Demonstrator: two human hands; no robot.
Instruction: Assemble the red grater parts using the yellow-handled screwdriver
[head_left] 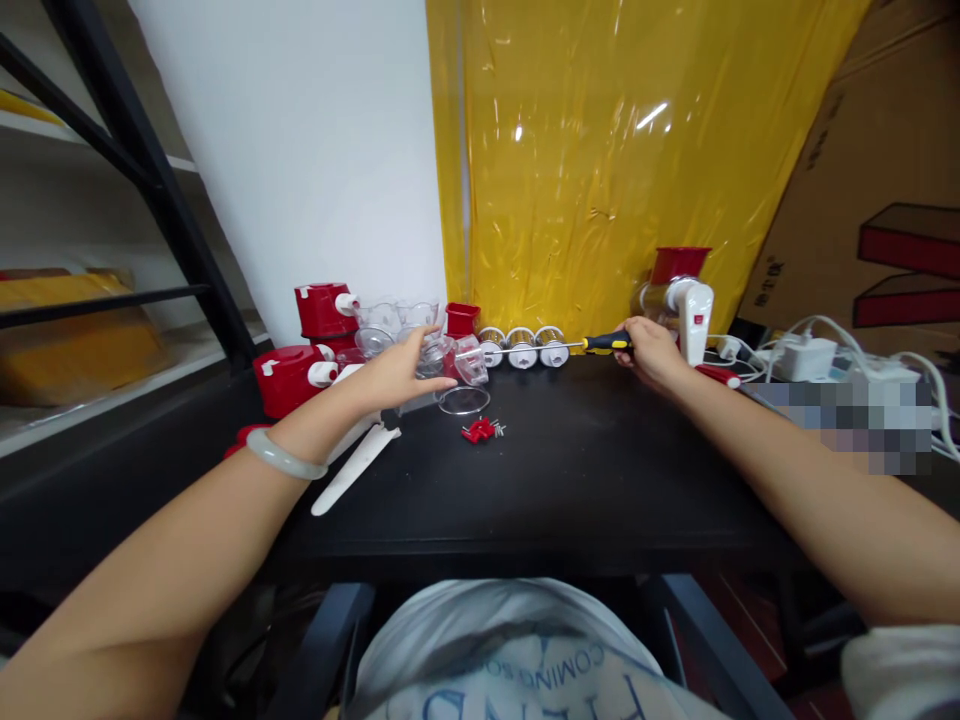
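My right hand (651, 352) is closed round the yellow-and-black handle of a screwdriver (551, 346), whose long shaft points left across the black table (570, 480). My left hand (401, 372) reaches out with fingers spread, touching a clear plastic part (457, 358) with a red piece inside. A clear ring (463, 401) lies just in front of that part. Small red clips and screws (481, 430) lie loose beside it.
Red and white appliance bodies (300, 372) and clear cups (396, 316) stand at the back left. Three round drums (523, 347) line the yellow sheet. An assembled red-and-white unit (679, 295) stands at the right, with cables and power strips (817, 358) beyond. A white handle (352, 470) lies near the left edge.
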